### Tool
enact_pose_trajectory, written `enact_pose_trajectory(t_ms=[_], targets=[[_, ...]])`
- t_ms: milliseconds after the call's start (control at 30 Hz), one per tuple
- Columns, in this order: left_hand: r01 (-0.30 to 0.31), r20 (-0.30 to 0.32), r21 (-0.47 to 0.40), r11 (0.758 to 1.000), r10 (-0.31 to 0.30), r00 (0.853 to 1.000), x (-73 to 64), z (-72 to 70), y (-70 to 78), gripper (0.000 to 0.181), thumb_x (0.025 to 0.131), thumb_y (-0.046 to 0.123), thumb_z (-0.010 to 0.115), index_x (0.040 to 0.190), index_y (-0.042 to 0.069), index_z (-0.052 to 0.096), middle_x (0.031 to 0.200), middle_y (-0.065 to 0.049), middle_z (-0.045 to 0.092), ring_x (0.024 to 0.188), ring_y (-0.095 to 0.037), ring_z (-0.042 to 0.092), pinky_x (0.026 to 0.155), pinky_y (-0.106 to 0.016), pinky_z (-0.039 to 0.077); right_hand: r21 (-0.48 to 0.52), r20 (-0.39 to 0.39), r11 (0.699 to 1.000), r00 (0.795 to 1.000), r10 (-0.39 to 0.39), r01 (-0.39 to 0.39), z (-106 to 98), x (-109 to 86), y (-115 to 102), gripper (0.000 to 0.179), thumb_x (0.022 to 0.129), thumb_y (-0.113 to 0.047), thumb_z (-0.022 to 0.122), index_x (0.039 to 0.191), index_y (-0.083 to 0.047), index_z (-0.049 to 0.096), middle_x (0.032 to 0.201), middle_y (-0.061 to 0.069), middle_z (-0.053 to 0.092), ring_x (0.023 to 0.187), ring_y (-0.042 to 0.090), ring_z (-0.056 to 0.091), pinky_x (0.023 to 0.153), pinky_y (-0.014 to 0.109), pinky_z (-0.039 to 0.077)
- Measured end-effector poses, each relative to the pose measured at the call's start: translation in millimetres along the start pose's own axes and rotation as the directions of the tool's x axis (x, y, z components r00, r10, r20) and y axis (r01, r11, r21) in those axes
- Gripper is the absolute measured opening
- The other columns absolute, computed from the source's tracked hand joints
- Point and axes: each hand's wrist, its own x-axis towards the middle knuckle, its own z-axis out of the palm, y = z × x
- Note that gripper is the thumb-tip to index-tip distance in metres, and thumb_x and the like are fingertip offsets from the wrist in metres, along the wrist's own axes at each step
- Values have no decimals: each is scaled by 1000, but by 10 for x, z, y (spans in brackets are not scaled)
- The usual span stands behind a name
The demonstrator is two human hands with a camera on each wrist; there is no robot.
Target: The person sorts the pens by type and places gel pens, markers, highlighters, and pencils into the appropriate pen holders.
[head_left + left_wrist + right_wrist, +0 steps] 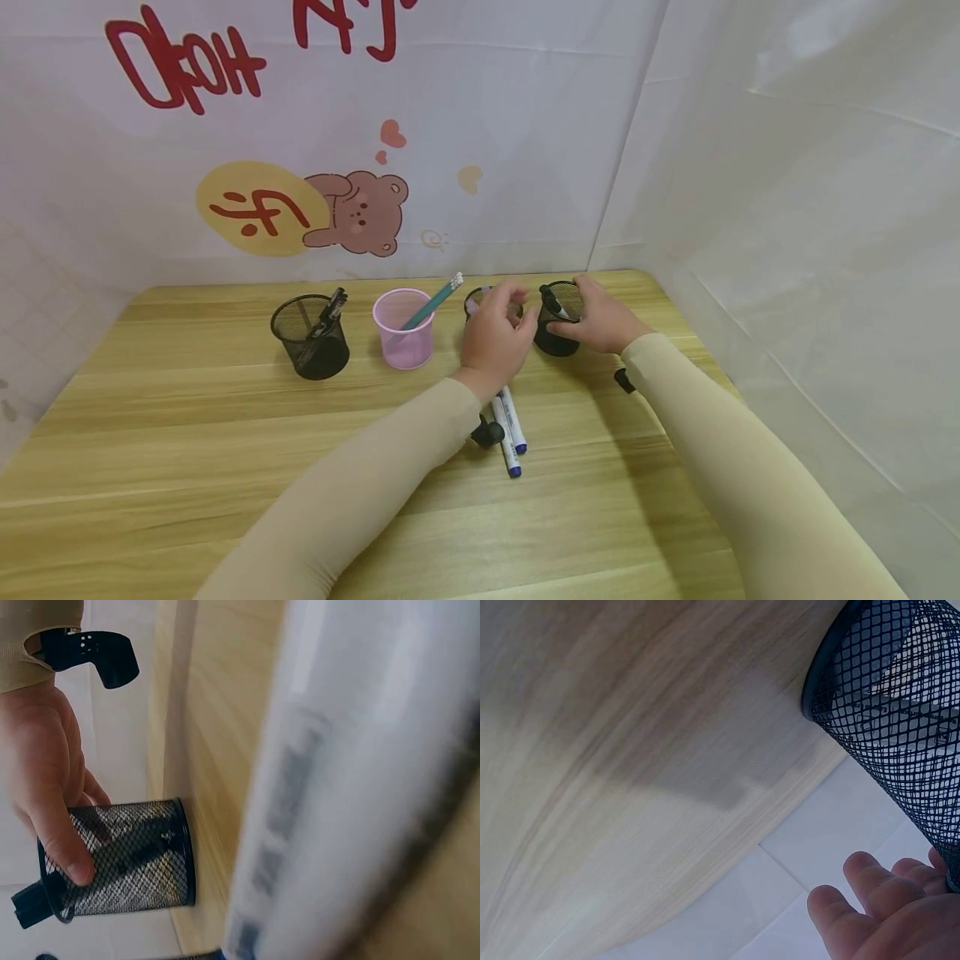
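My right hand (600, 318) grips a black mesh pen cup (555, 342) at its upper part, thumb at the near side and fingers at the far side. A dark-capped marker (552, 302) leans inside it. The left wrist view also catches this right hand (49, 772) around the mesh cup (142, 889), which stands on the table. My left hand (495, 335) is beside and partly in front of another black mesh cup (472, 299), its fingers loosely bent and its thumb apart. Two white markers with blue ends (513, 419) lie below the left wrist.
Farther left stand a pink mesh cup (405, 350) with green pencils (433, 302) and a black mesh cup (318, 362) with black pens (330, 311). A wrist camera (487, 432) shows under the left sleeve. A printed cloth (525, 167) hangs behind the wooden table (187, 467).
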Motion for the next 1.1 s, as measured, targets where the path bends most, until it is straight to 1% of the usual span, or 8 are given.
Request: enact_pose_trajectory(t_ms=[200,367,467,567,700,833,967,1100], targets=[[-31,31,30,999,30,999,-52,-160,-107,28,98,22,69,124,12,66,110,0,72,81,-12,66,63,-27,51,-16,19,1000,1000,23,-22,-3,-10,-19,109,89,-59,77,162,-1,22,165,27,32,145,47,45,118,63,41],[-31,100,39,999,27,995,-111,-349,-175,26,99,23,70,123,13,65,108,0,72,84,-11,69,69,-28,57,-14,17,1000,1000,9,-9,-13,-28,-66,107,91,-54,77,163,2,21,166,28,30,149,48,40,122,62,36],[-15,177,59,998,5,984,-145,-458,-198,25,99,25,70,121,13,65,107,0,71,84,-13,68,73,-31,58,-12,14,1000,1000,0,1,-16,-31,-71,106,91,-54,77,162,2,22,166,27,31,150,47,40,123,61,36],[8,268,123,992,-41,963,-177,-526,-240,29,99,31,72,120,13,65,108,1,71,90,-14,68,77,-34,58,-19,14,1000,1000,3,-3,-14,-25,-58,109,90,-57,77,163,2,21,167,26,29,150,46,39,123,60,35],[35,383,246,969,-130,915,-223,-576,-283,38,96,39,75,124,14,67,108,0,73,94,-15,68,81,-35,57,-32,20,999,1000,18,-17,-9,-13,-39,113,89,-61,76,164,2,18,169,26,27,151,47,38,123,61,35],[42,503,375,926,-241,830,-267,-601,-285,50,95,48,76,130,13,67,102,0,72,85,-17,66,74,-34,55,-49,34,998,999,29,-27,-8,-6,-35,115,90,-63,74,165,2,15,170,27,23,151,48,37,123,62,35],[-13,585,470,882,-301,753,-315,-595,-277,65,93,57,74,137,10,64,104,-1,74,88,-18,68,76,-37,57,-59,43,997,998,43,-41,-10,-7,-37,117,90,-63,73,166,1,12,172,26,20,152,49,36,124,62,34],[-65,627,506,860,-315,713,-363,-566,-286,77,90,63,75,141,7,61,121,-8,74,105,-23,70,90,-42,59,-58,46,997,998,45,-43,-10,-11,-43,117,91,-62,73,166,1,11,172,26,19,153,49,34,124,62,32]])
